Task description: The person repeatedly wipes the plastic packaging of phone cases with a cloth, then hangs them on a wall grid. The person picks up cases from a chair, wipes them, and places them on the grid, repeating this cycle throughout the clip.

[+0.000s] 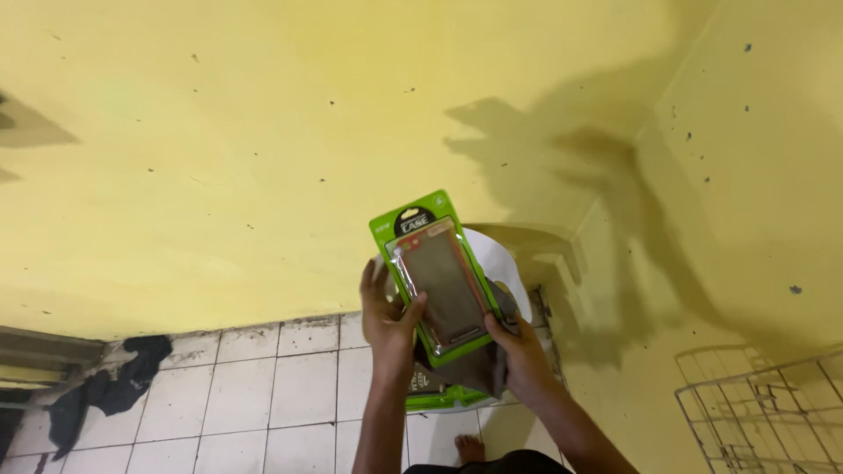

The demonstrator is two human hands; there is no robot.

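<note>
- Against the yellow wall [219, 158], raised in front of the person, a green packet [436, 275] is held up between both hands, leaning a little to the left.
- Its card is bright lime green with a black patch near the top, and a clear blister takes up most of the front.
- Behind the blister sits a flat, dark brownish phone case with a thin reddish edge; the plastic has a dull sheen.
- On the left, the left hand [389, 314] grips the packet's left edge, thumb pressed on the front and fingers curled round behind.
- On the right, the right hand [520, 348] pinches the lower right corner, thumb on the front and fingers tucked under.
- Beneath that same hand more things are bunched: a dark grey flat piece [474, 369], a second green packet [443, 399] peeping out at the near edge, and a white sheet [502, 262] rising behind the raised packet.
- Whether the right fingers clamp all of these I cannot tell, as the stack hides them.
- Down near the person lies a white tiled floor [281, 386] with dark grout, and a bare foot [470, 448] shows below the hands.
- Far to the left on the tiles, a black cloth [114, 386] lies crumpled by the wall.
- At the near right corner, a white wire rack [764, 412] juts in.
- Shadows of the arms fall across the wall corner to the right.
</note>
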